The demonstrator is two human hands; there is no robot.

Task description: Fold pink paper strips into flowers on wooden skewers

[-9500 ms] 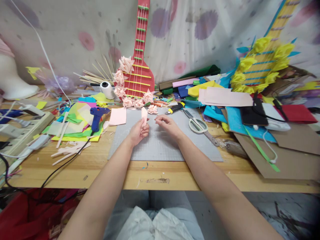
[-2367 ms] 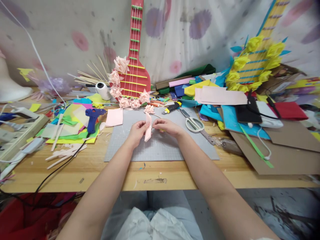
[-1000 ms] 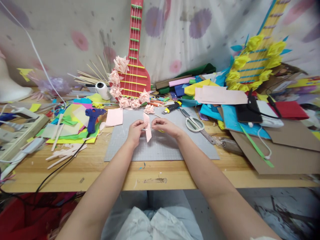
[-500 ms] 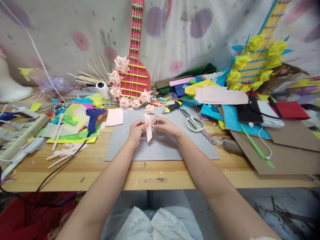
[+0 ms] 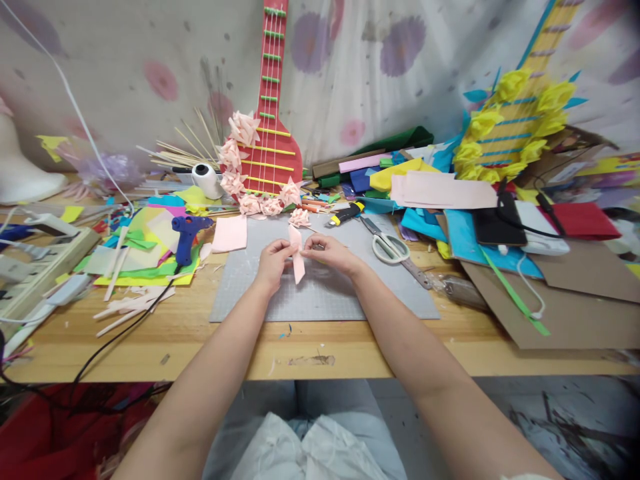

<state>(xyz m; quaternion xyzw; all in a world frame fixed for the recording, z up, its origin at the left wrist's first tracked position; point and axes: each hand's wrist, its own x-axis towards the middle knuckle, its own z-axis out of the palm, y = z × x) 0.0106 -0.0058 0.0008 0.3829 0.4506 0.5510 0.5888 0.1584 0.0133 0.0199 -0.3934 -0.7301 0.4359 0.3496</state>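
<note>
Over the grey cutting mat (image 5: pixel 320 300) I hold up a folded pale pink strip (image 5: pixel 299 270), which looks like felt or paper. My left hand (image 5: pixel 273 267) pinches its middle from the left between thumb and fingers. From the right, the closed thumb and fingertips of my right hand (image 5: pixel 331 252) grip its edge. Just behind the strip lies a loose pink flower (image 5: pixel 299 217). Beyond it stands a red paper guitar (image 5: pixel 280 150) with similar pink flowers along its left and bottom edge. A pink square (image 5: pixel 230 234) lies at the mat's left corner.
Scissors (image 5: pixel 391 248) and a yellow-black cutter (image 5: pixel 345 215) lie on the mat's right side. Left is a blue glue gun (image 5: pixel 185 240) on coloured sheets, its black cable trailing down. A power strip (image 5: pixel 45 273) sits far left. Cardboard (image 5: pixel 575 313) and a phone (image 5: pixel 499 227) are right.
My right hand's fingertips have moved slightly left and closed in on the pink strip. My left hand and the strip stay almost in place.
</note>
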